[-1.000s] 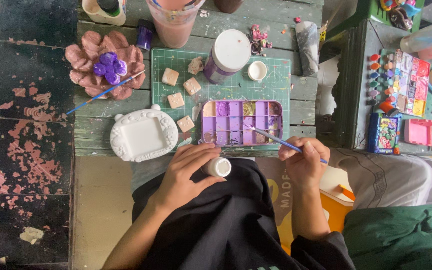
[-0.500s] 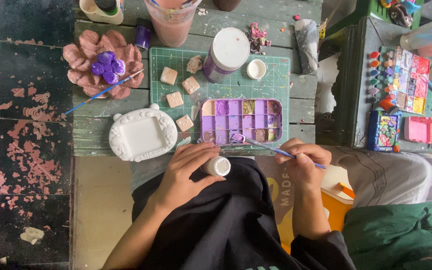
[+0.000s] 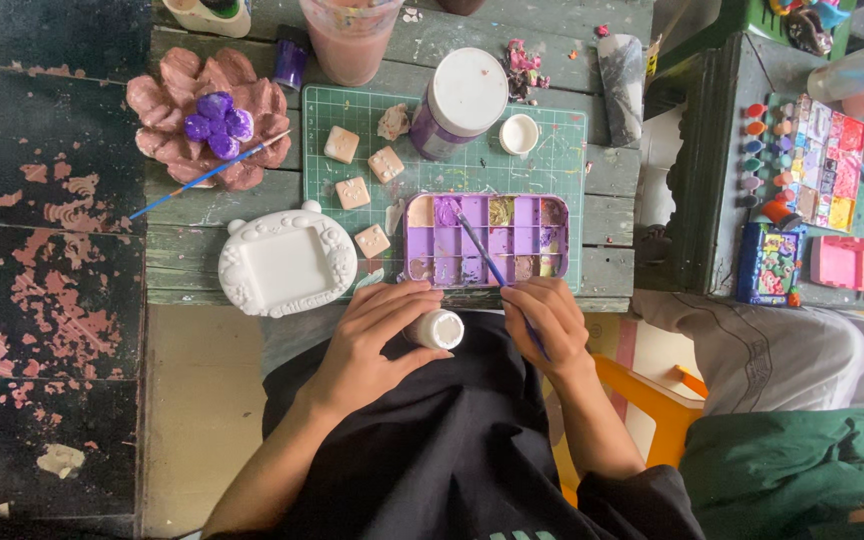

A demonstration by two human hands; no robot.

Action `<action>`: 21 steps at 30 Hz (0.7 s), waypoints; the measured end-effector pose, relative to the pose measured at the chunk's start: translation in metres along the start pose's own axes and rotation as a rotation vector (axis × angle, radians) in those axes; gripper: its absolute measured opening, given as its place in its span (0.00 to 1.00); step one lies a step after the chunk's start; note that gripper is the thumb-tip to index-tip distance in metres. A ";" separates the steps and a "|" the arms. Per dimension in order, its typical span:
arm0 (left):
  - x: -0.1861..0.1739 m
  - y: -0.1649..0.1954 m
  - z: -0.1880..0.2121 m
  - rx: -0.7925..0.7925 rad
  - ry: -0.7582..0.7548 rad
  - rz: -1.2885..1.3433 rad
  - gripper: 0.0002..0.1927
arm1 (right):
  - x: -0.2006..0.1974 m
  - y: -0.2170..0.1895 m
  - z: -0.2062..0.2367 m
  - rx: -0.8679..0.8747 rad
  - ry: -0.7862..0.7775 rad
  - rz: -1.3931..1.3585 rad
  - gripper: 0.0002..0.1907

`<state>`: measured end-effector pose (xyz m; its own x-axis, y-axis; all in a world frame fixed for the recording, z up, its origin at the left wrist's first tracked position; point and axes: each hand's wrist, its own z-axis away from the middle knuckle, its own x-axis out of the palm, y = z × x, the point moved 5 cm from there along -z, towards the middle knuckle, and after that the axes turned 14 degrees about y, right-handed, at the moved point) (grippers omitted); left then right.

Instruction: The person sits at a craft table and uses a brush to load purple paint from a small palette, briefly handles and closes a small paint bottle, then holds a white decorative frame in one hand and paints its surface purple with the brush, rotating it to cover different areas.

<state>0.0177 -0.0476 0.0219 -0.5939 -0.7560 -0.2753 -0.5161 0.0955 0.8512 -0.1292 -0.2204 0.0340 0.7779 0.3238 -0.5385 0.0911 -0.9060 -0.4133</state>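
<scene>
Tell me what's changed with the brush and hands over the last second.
The right hand swung the blue paintbrush leftward across the purple palette; its tip now sits in the upper-left wells, not at the lower-right ones. The left hand kept its hold on the small white piece. The white frame stayed put.

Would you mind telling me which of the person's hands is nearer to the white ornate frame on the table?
Left. The left hand lies just right of the white frame, holding a small white piece; the right hand is farther right, below the purple palette.

Purple paint jar [image 3: 457, 105] with round white lid on green mat; blue patterned box [image 3: 770, 264] on right-hand shelf.
</scene>
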 end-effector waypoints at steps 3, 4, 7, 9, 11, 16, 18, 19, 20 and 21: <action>0.000 0.000 0.001 -0.001 0.002 -0.002 0.29 | 0.004 -0.003 0.001 -0.020 -0.062 0.021 0.17; 0.000 0.000 0.000 0.001 0.001 -0.002 0.29 | 0.005 -0.003 0.002 -0.024 -0.085 0.030 0.17; 0.000 0.000 0.000 -0.003 -0.001 0.000 0.29 | 0.007 -0.004 0.002 -0.064 -0.114 0.044 0.19; 0.000 0.000 0.001 -0.003 -0.003 -0.007 0.28 | 0.009 -0.004 0.002 -0.070 -0.122 0.041 0.19; 0.000 0.000 0.000 0.000 -0.003 -0.012 0.28 | 0.010 -0.004 0.002 -0.071 -0.130 0.040 0.19; 0.002 0.001 0.001 0.004 0.005 -0.032 0.28 | 0.006 -0.009 -0.001 -0.053 -0.143 0.043 0.19; 0.001 0.001 0.001 0.005 0.008 -0.032 0.28 | 0.005 -0.011 -0.003 -0.049 -0.156 0.048 0.20; 0.001 0.001 0.001 0.008 0.009 -0.031 0.28 | 0.004 -0.012 -0.005 -0.047 -0.161 0.051 0.20; 0.002 0.001 0.001 0.009 0.007 -0.031 0.28 | 0.004 -0.013 -0.006 -0.044 -0.163 0.052 0.20; 0.002 0.001 0.001 0.008 0.006 -0.032 0.28 | 0.003 -0.013 -0.007 -0.040 -0.167 0.051 0.20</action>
<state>0.0158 -0.0482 0.0218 -0.5734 -0.7627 -0.2992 -0.5395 0.0767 0.8385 -0.1236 -0.2090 0.0429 0.6682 0.3149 -0.6740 0.0815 -0.9315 -0.3544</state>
